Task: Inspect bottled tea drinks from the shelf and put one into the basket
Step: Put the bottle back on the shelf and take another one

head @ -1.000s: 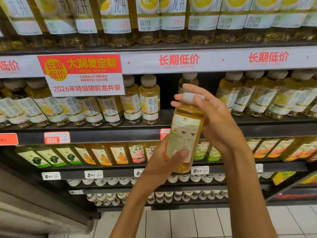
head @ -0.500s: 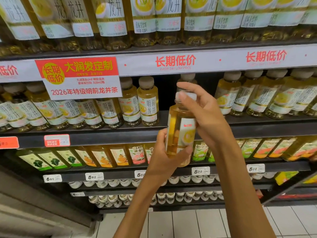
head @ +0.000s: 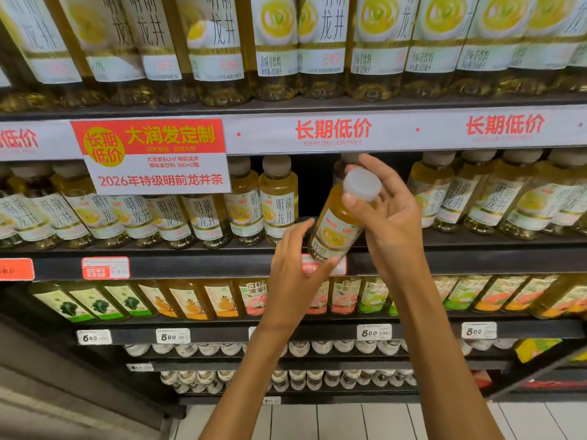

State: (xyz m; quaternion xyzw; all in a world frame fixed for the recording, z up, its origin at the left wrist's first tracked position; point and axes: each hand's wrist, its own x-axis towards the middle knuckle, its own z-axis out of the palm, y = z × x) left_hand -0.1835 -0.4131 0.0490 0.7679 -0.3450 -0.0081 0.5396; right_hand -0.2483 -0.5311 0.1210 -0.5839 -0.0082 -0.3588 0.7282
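A small bottle of yellow tea point(head: 336, 230) with a white cap and a white label is held in front of the middle shelf, tilted so the cap leans up and to the right, toward me. My right hand point(head: 397, 223) grips it around the cap and neck. My left hand point(head: 292, 274) sits just below and left of the bottle, fingers spread and off the label, thumb at the bottle's base. Matching tea bottles point(head: 276, 198) stand in a row on the middle shelf, with a dark gap point(head: 314, 185) behind the held bottle. No basket is in view.
A red and white promotion sign point(head: 155, 154) hangs from the upper shelf rail. More tea bottles fill the top shelf point(head: 320, 42). Colourful juice-tea bottles point(head: 187, 300) lie on the shelf below, over price tags. White floor tiles point(head: 349, 420) show at the bottom.
The bottle went from upright to tilted, its cap now leaning toward me. My left hand's fingers came off the bottle's body and spread to its left. My right hand stays on the cap.
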